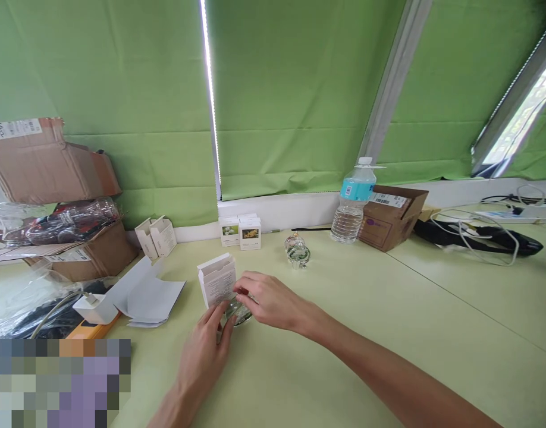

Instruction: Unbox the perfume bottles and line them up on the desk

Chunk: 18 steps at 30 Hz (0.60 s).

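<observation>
My left hand (210, 339) has its thumb and fingers closed around the side of a small clear glass-like container (239, 313) with something green in it, low over the table. From the right, my right hand (273, 301) pinches a small reddish-brown piece (241, 291) at the container's top; my fingers hide part of both. Just behind stands an upright white box (217, 279) with printed text and its top flap raised. Farther back, a shiny clear object with green in it (297, 251) rests on the table.
Two picture boxes (239, 233) and open white boxes (156, 238) stand along the wall. A water bottle (353, 202) and brown carton (391, 217) are back right. At left are white papers (148, 297), a white charger (96, 309) and stacked cartons (77, 255).
</observation>
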### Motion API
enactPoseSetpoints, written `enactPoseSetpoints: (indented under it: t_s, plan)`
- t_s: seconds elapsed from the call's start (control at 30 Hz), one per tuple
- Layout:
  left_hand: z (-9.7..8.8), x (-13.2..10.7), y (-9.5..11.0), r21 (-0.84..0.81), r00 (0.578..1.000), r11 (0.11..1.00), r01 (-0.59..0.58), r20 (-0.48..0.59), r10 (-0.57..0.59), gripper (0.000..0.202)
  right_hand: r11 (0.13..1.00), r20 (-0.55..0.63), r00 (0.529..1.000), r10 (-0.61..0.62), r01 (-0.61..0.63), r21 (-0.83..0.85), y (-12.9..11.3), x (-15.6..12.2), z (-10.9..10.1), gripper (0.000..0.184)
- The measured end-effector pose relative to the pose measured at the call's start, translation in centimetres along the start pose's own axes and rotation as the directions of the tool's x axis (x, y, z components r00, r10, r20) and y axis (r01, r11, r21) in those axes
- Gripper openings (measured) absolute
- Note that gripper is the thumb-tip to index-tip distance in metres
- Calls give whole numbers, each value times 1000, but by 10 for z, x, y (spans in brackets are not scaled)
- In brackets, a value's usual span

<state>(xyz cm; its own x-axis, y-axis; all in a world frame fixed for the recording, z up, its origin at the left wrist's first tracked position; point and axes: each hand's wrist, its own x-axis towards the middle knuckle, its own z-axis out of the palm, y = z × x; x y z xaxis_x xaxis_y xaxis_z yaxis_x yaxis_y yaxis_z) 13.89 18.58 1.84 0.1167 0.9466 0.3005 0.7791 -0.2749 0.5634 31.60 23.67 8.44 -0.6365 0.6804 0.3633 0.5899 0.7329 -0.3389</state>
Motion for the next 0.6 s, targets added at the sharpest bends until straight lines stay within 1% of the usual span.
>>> enactPoseSetpoints:
  t_s: [0.1, 0.17, 0.23, 0.33, 0.47, 0.6]
  plan:
    - [0, 0, 0, -4, 1000, 1000, -7, -12, 7, 38, 996, -34, 995, 89, -89, 3, 0, 0, -1, 25]
    - [0, -1, 0, 2, 1000, 1000, -10, -14, 10, 39, 994, -24, 993, 112, -112, 9, 1, 1, 1, 25]
    - [1, -2, -1, 7, 1000, 1000, -10, -12, 10, 40, 995, -7, 995, 100, -99, 9, 1, 2, 2, 27]
    - [4, -1, -1, -5, 1000, 1000, -7, 0, 7, 39, 996, -18, 996, 85, -86, -3, 0, 1, 4, 29]
    - [9, 2, -4, -26, 1000, 1000, 4, -7, -4, 34, 997, -23, 996, 81, -81, -10, -3, 0, 3, 34]
    - [9, 5, -8, -40, 998, 997, -63, -16, 63, 33, 998, -8, 999, 51, -51, -28, -2, 1, 2, 32]
